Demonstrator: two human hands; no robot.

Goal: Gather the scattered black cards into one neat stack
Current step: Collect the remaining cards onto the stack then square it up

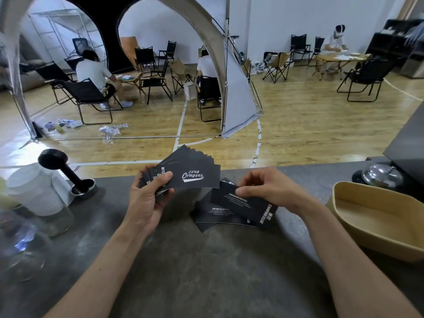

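My left hand holds a fanned bunch of black cards above the grey counter; the front card reads "Club Camping" in white. To its right, my right hand pinches the top edge of one black card, lifted slightly at an angle. Under that card, a few more black cards lie overlapping and askew on the counter, with white "Drink & Coffee" print showing.
A tan paper tray sits at the right, a silver bell behind it. At the left stand a black tamper in a dish, a white container and glassware. Beyond the counter are folding chairs and seated people.
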